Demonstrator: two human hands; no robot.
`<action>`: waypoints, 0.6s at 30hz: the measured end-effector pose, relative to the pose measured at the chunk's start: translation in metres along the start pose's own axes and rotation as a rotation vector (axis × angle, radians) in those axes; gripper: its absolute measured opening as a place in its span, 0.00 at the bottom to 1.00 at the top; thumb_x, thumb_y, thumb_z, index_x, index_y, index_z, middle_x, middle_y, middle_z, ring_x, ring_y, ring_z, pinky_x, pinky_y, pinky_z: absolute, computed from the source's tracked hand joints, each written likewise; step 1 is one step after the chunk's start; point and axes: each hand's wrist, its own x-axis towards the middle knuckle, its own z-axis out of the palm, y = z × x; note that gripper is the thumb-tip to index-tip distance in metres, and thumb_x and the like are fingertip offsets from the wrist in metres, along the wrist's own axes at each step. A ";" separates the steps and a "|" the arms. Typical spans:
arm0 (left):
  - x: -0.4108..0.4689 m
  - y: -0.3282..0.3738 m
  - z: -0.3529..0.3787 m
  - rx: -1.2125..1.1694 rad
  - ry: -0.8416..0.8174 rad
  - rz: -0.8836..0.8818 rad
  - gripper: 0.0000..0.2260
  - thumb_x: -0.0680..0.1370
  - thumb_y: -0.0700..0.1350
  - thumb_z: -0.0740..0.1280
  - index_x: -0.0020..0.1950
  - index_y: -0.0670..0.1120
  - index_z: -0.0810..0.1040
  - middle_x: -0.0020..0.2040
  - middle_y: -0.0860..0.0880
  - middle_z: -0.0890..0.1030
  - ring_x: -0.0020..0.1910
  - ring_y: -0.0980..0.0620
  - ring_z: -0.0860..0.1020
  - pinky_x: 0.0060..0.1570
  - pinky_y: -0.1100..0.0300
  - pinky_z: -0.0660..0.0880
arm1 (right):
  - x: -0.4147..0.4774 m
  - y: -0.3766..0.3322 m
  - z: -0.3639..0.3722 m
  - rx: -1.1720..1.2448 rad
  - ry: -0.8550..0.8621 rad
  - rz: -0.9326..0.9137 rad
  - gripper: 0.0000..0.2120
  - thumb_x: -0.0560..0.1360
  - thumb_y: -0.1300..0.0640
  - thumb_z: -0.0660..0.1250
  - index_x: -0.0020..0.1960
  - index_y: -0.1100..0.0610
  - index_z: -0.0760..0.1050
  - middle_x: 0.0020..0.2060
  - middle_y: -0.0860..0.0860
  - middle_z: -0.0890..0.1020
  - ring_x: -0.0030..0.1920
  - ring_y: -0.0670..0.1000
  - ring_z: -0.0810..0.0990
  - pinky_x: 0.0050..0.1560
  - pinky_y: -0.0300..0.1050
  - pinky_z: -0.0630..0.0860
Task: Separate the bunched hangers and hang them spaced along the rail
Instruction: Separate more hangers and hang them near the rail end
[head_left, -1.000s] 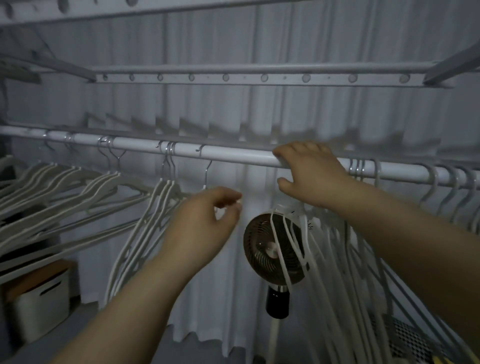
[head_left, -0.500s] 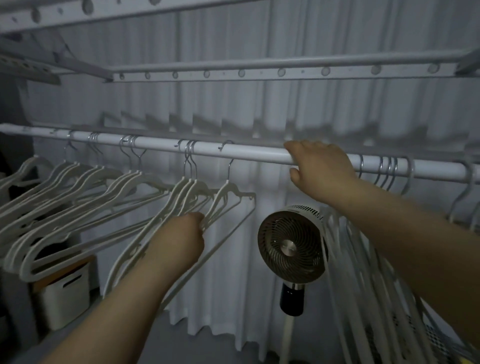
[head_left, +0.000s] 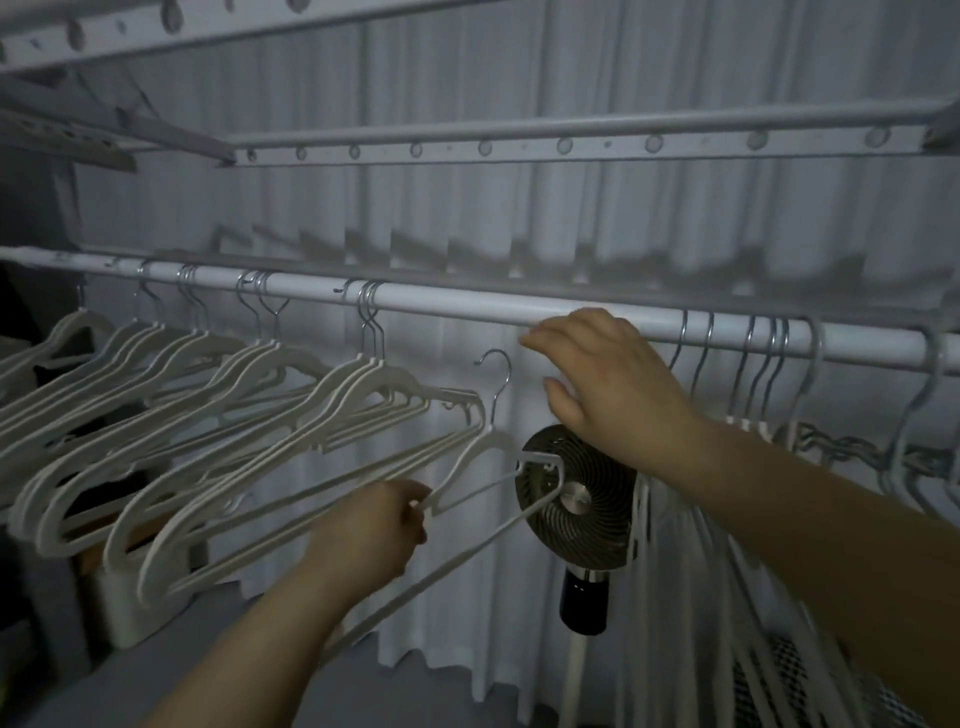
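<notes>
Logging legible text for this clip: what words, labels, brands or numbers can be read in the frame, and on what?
No text can be read in this frame.
Fan: a pale mark on its hub, too blurred to read as a badge.
Rail, the hanger in the left hand, white box: no markings visible.

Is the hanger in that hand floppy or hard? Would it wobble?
Probably stiff: the hanger holds its shape though the left hand grips only one arm. Likely light, being so thin. Its hook is off the rail, so it could swing or snag the hangers beside it.
</notes>
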 end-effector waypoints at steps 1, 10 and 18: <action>-0.007 -0.006 -0.002 0.039 0.005 0.011 0.14 0.80 0.42 0.55 0.63 0.52 0.72 0.44 0.56 0.78 0.32 0.57 0.75 0.36 0.63 0.72 | 0.001 -0.006 0.001 -0.024 -0.032 -0.025 0.22 0.67 0.54 0.58 0.55 0.63 0.77 0.49 0.57 0.82 0.51 0.52 0.69 0.51 0.43 0.61; -0.065 -0.045 -0.030 0.195 0.021 0.194 0.14 0.80 0.44 0.54 0.55 0.62 0.74 0.37 0.63 0.74 0.30 0.62 0.71 0.35 0.67 0.69 | 0.002 -0.060 -0.010 0.278 -0.689 0.190 0.24 0.80 0.51 0.54 0.74 0.55 0.55 0.72 0.53 0.63 0.69 0.53 0.63 0.65 0.41 0.61; -0.124 -0.121 -0.060 -0.217 -0.147 0.143 0.25 0.76 0.39 0.65 0.32 0.71 0.78 0.42 0.67 0.81 0.44 0.61 0.80 0.47 0.60 0.75 | 0.016 -0.131 -0.031 1.000 -0.870 0.382 0.09 0.78 0.58 0.60 0.42 0.53 0.77 0.24 0.44 0.75 0.21 0.41 0.69 0.25 0.33 0.66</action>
